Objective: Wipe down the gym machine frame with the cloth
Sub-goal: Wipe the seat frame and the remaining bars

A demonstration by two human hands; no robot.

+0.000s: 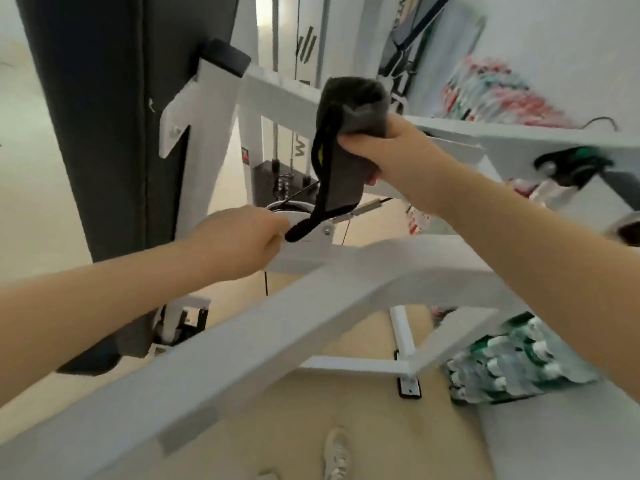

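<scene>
A beige floor (363, 427) is seen below both hands. The white machine frame's base bars (353, 364) are set on it with a black foot plate (409, 388), below the right hand (391, 157). A shrink-wrapped pack of bottles (512, 362) is parked just right of that foot. A light sneaker (335, 455) is planted at the bottom, under the left hand (239, 244).
</scene>
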